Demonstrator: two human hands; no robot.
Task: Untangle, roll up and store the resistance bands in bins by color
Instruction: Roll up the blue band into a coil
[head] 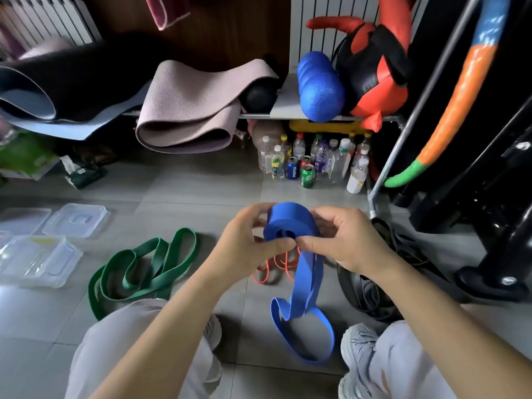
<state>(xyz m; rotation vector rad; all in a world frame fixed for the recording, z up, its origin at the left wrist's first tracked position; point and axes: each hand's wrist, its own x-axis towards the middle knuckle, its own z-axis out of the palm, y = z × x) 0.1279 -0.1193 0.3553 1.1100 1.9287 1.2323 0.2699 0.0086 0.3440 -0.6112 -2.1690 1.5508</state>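
The left hand (247, 237) and right hand (342, 240) both gripped the blue band (290, 223), partly rolled into a coil between them, its loose tail hanging below to the floor. The green band (144, 266) lay left of the left hand, with clear bins (37, 260) farther left. An orange band (273, 269) lay under the hands.

Soft, even light falls on the floor (201, 191), brightest at my lower left, where the tiles glare pale. My left hand (247, 237), right hand (348, 240) and the blue band (290, 220) they grip are sharp. The clear bins (43, 260) look washed out, and the upper left corner smears. Under the shelf (259, 115) it is dim. The metal pole (431, 79) bows with edge distortion.
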